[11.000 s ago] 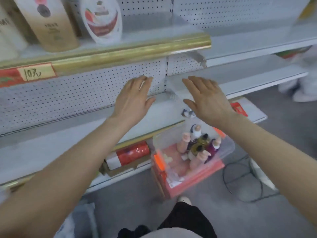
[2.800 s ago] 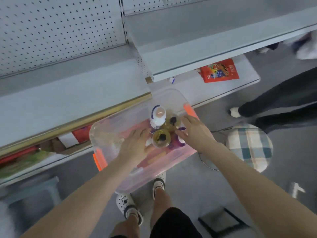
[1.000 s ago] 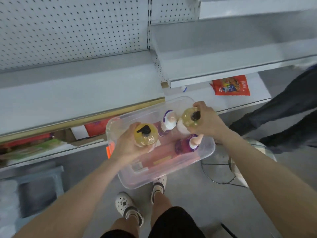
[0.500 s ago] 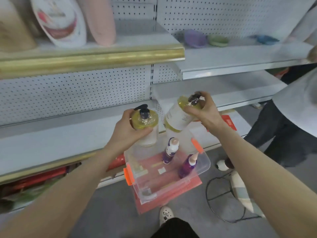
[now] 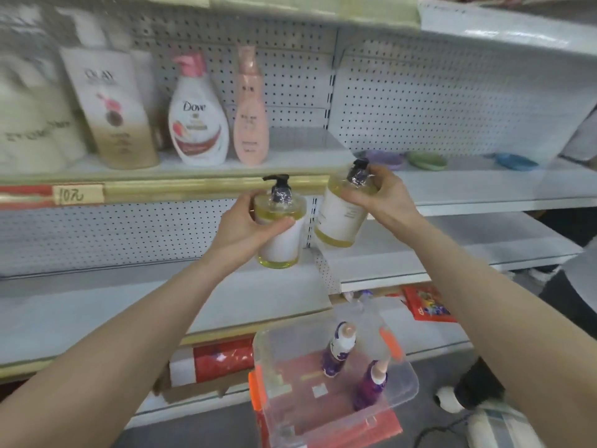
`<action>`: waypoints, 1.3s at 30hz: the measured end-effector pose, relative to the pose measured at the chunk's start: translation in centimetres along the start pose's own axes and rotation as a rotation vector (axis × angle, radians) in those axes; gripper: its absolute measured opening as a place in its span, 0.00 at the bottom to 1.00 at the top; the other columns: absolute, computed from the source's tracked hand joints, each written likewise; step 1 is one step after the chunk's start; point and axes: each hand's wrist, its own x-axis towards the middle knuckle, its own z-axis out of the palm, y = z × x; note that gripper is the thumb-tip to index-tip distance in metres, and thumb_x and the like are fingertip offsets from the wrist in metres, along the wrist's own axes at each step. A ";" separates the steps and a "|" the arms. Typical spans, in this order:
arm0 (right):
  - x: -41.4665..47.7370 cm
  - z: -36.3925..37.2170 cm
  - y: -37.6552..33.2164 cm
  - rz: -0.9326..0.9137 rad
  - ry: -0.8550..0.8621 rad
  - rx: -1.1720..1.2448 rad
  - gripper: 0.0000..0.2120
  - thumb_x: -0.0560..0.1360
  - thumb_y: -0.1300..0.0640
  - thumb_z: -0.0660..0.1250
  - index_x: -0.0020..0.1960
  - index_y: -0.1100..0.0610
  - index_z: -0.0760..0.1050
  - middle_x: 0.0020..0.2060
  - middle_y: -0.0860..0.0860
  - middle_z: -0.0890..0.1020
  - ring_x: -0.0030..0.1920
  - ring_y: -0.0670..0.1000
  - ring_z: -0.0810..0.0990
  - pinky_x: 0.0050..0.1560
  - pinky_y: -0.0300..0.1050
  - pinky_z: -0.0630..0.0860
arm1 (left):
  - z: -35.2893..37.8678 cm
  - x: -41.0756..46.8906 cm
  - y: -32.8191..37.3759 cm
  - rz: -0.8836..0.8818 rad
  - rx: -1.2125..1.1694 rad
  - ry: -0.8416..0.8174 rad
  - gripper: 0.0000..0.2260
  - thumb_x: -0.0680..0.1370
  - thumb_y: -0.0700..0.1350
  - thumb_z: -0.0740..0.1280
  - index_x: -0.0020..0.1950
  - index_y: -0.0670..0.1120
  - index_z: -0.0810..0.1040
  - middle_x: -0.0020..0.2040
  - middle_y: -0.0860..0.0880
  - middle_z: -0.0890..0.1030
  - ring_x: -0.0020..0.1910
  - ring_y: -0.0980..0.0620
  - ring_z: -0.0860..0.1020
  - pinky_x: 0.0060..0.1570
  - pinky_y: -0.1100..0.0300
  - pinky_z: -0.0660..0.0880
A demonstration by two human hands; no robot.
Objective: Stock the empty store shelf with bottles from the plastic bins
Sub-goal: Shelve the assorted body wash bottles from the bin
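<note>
Left hand [image 5: 239, 227]: thumb and fingers wrapped round the shoulder of the left bottle [image 5: 281, 236], gripping it from the left.
Left bottle: upright in the air, yellow liquid, white label. Its black pump overlaps the gold lip [image 5: 193, 189] of the top shelf [image 5: 290, 156], and its base hangs above the middle shelf [image 5: 97, 305].
Right hand [image 5: 384, 195]: fingers curled over the shoulder and neck of the right bottle [image 5: 342, 215], holding it from the right.
Right bottle: tilted, pump up and to the right, base down and to the left, with only a narrow gap to the left bottle.
Middle shelf: white board running from the pegboard to its gold front edge. A perforated divider [image 5: 326, 270] stands just below the two bottles.
Top shelf: a Dove bottle [image 5: 197, 124] and a pink bottle [image 5: 250, 118] stand left of the hands, with bare board between the pink bottle and the shelf's right end.
Right shelf [image 5: 484, 195]: soap dishes [image 5: 426, 160] at the back, its front edge level with the right hand.
Bin [image 5: 403, 386]: clear with orange latches, low down beneath the hands. Two purple bottles [image 5: 337, 354] stand in it, apart from each other.
Right margin: a dark leg and white shoe [image 5: 449, 399] near the bin.
</note>
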 end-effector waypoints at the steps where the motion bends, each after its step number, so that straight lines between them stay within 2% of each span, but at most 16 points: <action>1: 0.9 0.1 -0.6 -0.025 -0.012 -0.026 0.33 0.62 0.39 0.78 0.62 0.50 0.74 0.54 0.44 0.82 0.53 0.41 0.81 0.53 0.38 0.77 | -0.1 0.5 0.3 -0.001 0.014 0.011 0.28 0.67 0.53 0.77 0.64 0.54 0.71 0.50 0.63 0.78 0.48 0.72 0.75 0.41 0.78 0.69; 4: 4.2 0.3 -2.2 -0.088 -0.035 -0.085 0.31 0.65 0.43 0.78 0.62 0.52 0.73 0.54 0.43 0.80 0.52 0.41 0.80 0.47 0.33 0.74 | -0.3 1.9 1.1 -0.003 0.040 0.046 0.28 0.67 0.54 0.78 0.63 0.54 0.71 0.52 0.61 0.79 0.52 0.66 0.77 0.46 0.72 0.71; 6: 6.6 0.6 -3.1 -0.123 -0.036 -0.133 0.33 0.64 0.42 0.78 0.64 0.50 0.71 0.54 0.42 0.78 0.52 0.42 0.78 0.49 0.35 0.73 | -0.4 3.0 1.5 0.001 0.045 0.069 0.30 0.66 0.55 0.78 0.64 0.53 0.71 0.53 0.60 0.79 0.53 0.62 0.77 0.50 0.70 0.71; 8: 9.0 0.9 -4.1 -0.150 -0.037 -0.172 0.34 0.65 0.41 0.77 0.66 0.51 0.71 0.54 0.43 0.77 0.53 0.44 0.76 0.50 0.36 0.71 | -0.4 4.0 1.8 -0.011 0.057 0.090 0.35 0.64 0.59 0.78 0.66 0.52 0.71 0.55 0.58 0.79 0.55 0.60 0.77 0.53 0.68 0.72; 10: 11.3 1.4 -5.0 -0.162 -0.054 -0.190 0.31 0.66 0.41 0.77 0.64 0.50 0.72 0.53 0.44 0.77 0.52 0.45 0.75 0.44 0.31 0.68 | -0.5 5.1 2.0 -0.032 0.070 0.124 0.40 0.59 0.65 0.75 0.68 0.53 0.70 0.57 0.56 0.79 0.56 0.58 0.77 0.58 0.61 0.74; 12: 13.5 2.0 -5.8 -0.158 -0.079 -0.148 0.28 0.65 0.41 0.77 0.61 0.49 0.75 0.54 0.45 0.79 0.52 0.46 0.78 0.44 0.33 0.71 | -0.7 6.0 2.2 -0.043 0.065 0.160 0.43 0.56 0.67 0.73 0.68 0.53 0.70 0.57 0.55 0.80 0.56 0.57 0.78 0.59 0.56 0.75; 14: 15.4 2.9 -6.4 -0.171 -0.098 -0.133 0.31 0.63 0.40 0.78 0.61 0.51 0.76 0.54 0.46 0.80 0.52 0.46 0.79 0.48 0.37 0.74 | -0.9 6.7 2.5 -0.049 0.044 0.186 0.42 0.56 0.66 0.74 0.67 0.53 0.70 0.57 0.56 0.80 0.56 0.58 0.78 0.58 0.59 0.75; 17: 17.8 4.0 -6.8 -0.195 -0.133 -0.124 0.28 0.62 0.38 0.78 0.56 0.50 0.76 0.52 0.46 0.81 0.51 0.46 0.80 0.50 0.41 0.77 | -1.1 7.7 2.8 -0.062 0.027 0.222 0.42 0.57 0.65 0.75 0.68 0.53 0.70 0.57 0.57 0.79 0.56 0.59 0.78 0.54 0.64 0.74; 19: 19.0 4.7 -6.4 -0.194 -0.157 -0.123 0.28 0.60 0.35 0.77 0.54 0.49 0.77 0.51 0.44 0.82 0.52 0.46 0.81 0.53 0.44 0.78 | -1.3 8.1 2.9 -0.063 0.027 0.245 0.42 0.57 0.66 0.74 0.67 0.54 0.70 0.57 0.58 0.80 0.56 0.60 0.78 0.54 0.63 0.75; 24: 22.1 5.6 -2.8 -0.183 -0.226 -0.116 0.40 0.52 0.25 0.73 0.59 0.41 0.77 0.54 0.38 0.82 0.56 0.44 0.81 0.61 0.52 0.76 | -1.6 8.6 2.6 -0.075 0.025 0.272 0.37 0.61 0.61 0.76 0.67 0.54 0.70 0.56 0.59 0.80 0.55 0.60 0.78 0.56 0.60 0.75; 27: 22.2 5.4 -2.6 -0.142 -0.245 -0.099 0.33 0.59 0.34 0.75 0.63 0.37 0.74 0.59 0.39 0.80 0.60 0.46 0.78 0.64 0.53 0.74 | -1.5 8.8 2.3 -0.083 0.028 0.278 0.35 0.64 0.57 0.78 0.68 0.53 0.70 0.55 0.59 0.79 0.55 0.59 0.78 0.54 0.61 0.75; 29: 21.1 5.9 -2.9 -0.135 -0.208 -0.058 0.36 0.65 0.40 0.73 0.71 0.42 0.67 0.67 0.47 0.72 0.65 0.49 0.73 0.66 0.52 0.71 | -1.3 8.9 2.2 -0.083 0.020 0.278 0.33 0.66 0.55 0.78 0.68 0.52 0.70 0.55 0.58 0.80 0.55 0.58 0.78 0.51 0.64 0.74; 31: 20.1 6.8 -2.8 -0.132 -0.083 -0.082 0.41 0.66 0.41 0.74 0.74 0.50 0.62 0.68 0.53 0.66 0.66 0.52 0.69 0.66 0.50 0.70 | -1.2 8.9 2.2 -0.078 0.027 0.271 0.34 0.65 0.55 0.79 0.68 0.52 0.70 0.55 0.57 0.80 0.55 0.59 0.78 0.49 0.68 0.72; 34: 19.6 7.8 -2.1 -0.124 0.056 -0.185 0.44 0.61 0.37 0.77 0.69 0.55 0.64 0.64 0.55 0.68 0.65 0.56 0.71 0.64 0.52 0.71 | -1.1 8.9 2.2 -0.075 0.043 0.252 0.34 0.66 0.55 0.78 0.69 0.53 0.70 0.57 0.58 0.80 0.56 0.60 0.77 0.48 0.70 0.71; 37: 20.7 7.8 -1.5 -0.120 0.027 -0.130 0.38 0.65 0.41 0.77 0.67 0.55 0.64 0.61 0.54 0.75 0.62 0.56 0.76 0.58 0.47 0.74 | -1.0 9.1 2.3 -0.085 0.038 0.249 0.33 0.67 0.54 0.78 0.68 0.53 0.70 0.57 0.58 0.80 0.56 0.61 0.77 0.49 0.70 0.72; 39: 21.6 7.7 -1.3 -0.124 -0.028 -0.105 0.33 0.71 0.46 0.74 0.69 0.55 0.63 0.61 0.52 0.78 0.60 0.54 0.77 0.52 0.43 0.72 | -0.9 9.2 2.3 -0.095 0.033 0.251 0.31 0.67 0.54 0.78 0.67 0.54 0.71 0.56 0.59 0.80 0.56 0.62 0.77 0.51 0.68 0.73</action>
